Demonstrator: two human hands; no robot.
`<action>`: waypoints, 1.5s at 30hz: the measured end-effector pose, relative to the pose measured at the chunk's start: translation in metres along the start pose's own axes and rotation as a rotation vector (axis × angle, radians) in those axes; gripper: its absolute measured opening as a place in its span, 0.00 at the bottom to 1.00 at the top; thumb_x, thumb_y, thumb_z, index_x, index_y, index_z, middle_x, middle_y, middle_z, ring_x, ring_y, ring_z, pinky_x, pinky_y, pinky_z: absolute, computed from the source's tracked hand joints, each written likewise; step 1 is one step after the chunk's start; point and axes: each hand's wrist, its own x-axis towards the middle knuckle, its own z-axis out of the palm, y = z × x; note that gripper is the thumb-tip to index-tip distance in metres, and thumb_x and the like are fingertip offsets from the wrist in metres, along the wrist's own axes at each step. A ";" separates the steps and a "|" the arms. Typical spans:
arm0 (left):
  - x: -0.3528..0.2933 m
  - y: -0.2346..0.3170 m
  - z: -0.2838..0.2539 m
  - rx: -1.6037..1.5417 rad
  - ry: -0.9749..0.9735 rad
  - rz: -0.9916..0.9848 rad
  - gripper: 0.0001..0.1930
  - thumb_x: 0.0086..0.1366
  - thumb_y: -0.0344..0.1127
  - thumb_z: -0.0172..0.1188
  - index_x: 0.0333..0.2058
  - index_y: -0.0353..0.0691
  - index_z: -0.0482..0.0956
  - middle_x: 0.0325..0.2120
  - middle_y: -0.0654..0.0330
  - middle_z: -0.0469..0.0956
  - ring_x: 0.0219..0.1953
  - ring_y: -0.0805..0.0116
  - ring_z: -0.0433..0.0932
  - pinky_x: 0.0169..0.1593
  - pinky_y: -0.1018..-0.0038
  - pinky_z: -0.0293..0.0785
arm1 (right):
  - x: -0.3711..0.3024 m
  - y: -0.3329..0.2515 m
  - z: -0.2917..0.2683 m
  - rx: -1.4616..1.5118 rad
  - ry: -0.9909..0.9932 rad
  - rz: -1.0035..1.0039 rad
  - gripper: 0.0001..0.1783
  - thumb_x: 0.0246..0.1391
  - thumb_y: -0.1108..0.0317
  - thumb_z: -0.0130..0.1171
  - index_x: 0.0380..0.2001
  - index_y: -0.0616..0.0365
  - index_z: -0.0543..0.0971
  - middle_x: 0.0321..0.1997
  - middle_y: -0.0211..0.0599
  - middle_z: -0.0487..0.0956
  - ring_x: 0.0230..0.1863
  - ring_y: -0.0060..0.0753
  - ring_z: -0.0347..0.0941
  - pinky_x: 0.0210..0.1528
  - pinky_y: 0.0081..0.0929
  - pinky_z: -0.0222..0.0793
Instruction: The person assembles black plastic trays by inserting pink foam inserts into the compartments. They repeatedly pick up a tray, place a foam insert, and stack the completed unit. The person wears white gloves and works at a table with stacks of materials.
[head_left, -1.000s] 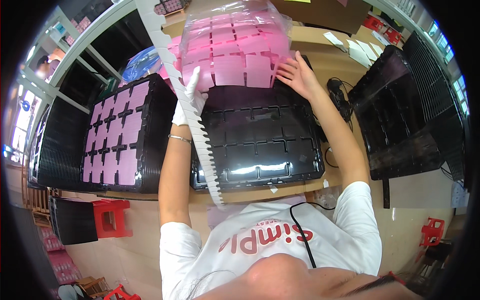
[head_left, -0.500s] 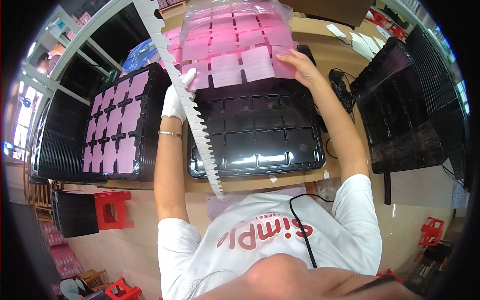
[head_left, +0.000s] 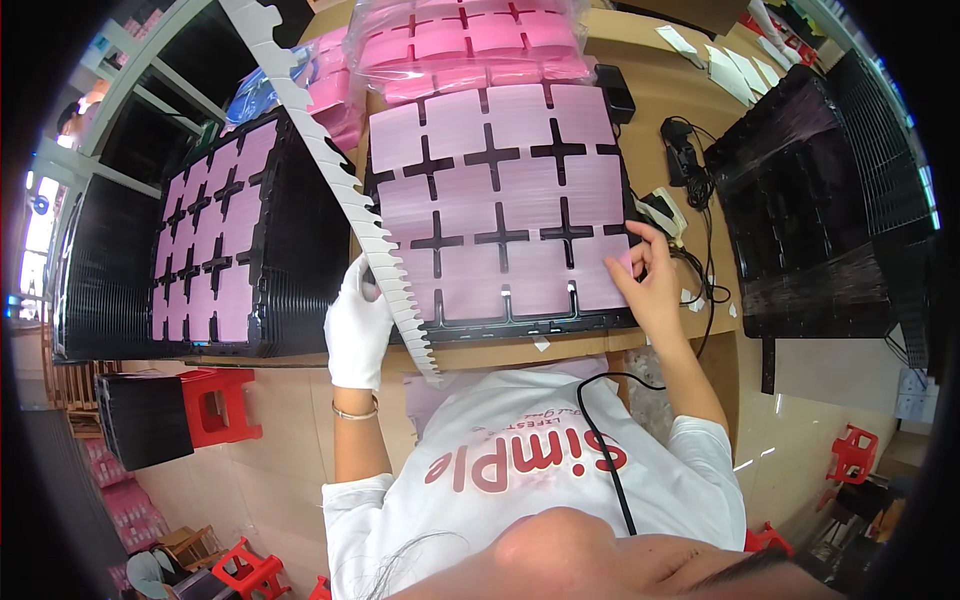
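Observation:
A pink sheet (head_left: 466, 185) with cross-shaped slots lies over the black plastic tray (head_left: 520, 326), whose dark ribs show through the slots. My bare right hand (head_left: 650, 285) is at the sheet's right edge, thumb and fingers closed about a small raised bit of pink. My left hand (head_left: 358, 335), in a white glove, is by the left edge of sheet and tray. Its fingertips are partly hidden behind a white toothed strip (head_left: 345, 185), which crosses the view diagonally, so their grip cannot be made out.
Beyond the tray lies a clear-wrapped pile of pink sheets (head_left: 470, 45). A stack of black trays (head_left: 225, 240) topped with pink stands left; film-wrapped black trays (head_left: 800, 210) stand right. A black adapter with cables (head_left: 685, 165) lies beside the work, and a red stool (head_left: 218, 405) is below left.
The pink sheet has come down toward me and now covers most of the tray. Both hands have moved nearer my body, from its far end to its near sides.

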 end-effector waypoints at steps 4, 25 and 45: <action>-0.004 -0.001 -0.003 0.031 -0.046 -0.092 0.26 0.58 0.39 0.65 0.55 0.41 0.74 0.24 0.59 0.80 0.27 0.66 0.81 0.35 0.73 0.75 | -0.006 0.002 0.005 -0.131 0.023 -0.021 0.22 0.44 0.68 0.69 0.44 0.54 0.76 0.20 0.20 0.69 0.22 0.20 0.63 0.37 0.25 0.60; 0.166 0.031 0.055 0.954 -0.188 0.724 0.27 0.72 0.53 0.36 0.62 0.47 0.65 0.65 0.57 0.61 0.69 0.63 0.55 0.67 0.44 0.46 | 0.159 0.046 0.044 -0.744 -0.061 -0.699 0.28 0.64 0.50 0.43 0.53 0.62 0.75 0.59 0.43 0.74 0.63 0.35 0.67 0.70 0.59 0.34; -0.025 -0.026 -0.009 0.188 0.173 0.310 0.23 0.59 0.29 0.64 0.54 0.33 0.72 0.51 0.48 0.74 0.50 0.60 0.76 0.57 0.71 0.68 | -0.021 -0.003 -0.037 -0.411 -0.338 -0.611 0.15 0.59 0.69 0.49 0.44 0.63 0.79 0.51 0.43 0.79 0.61 0.42 0.69 0.69 0.51 0.51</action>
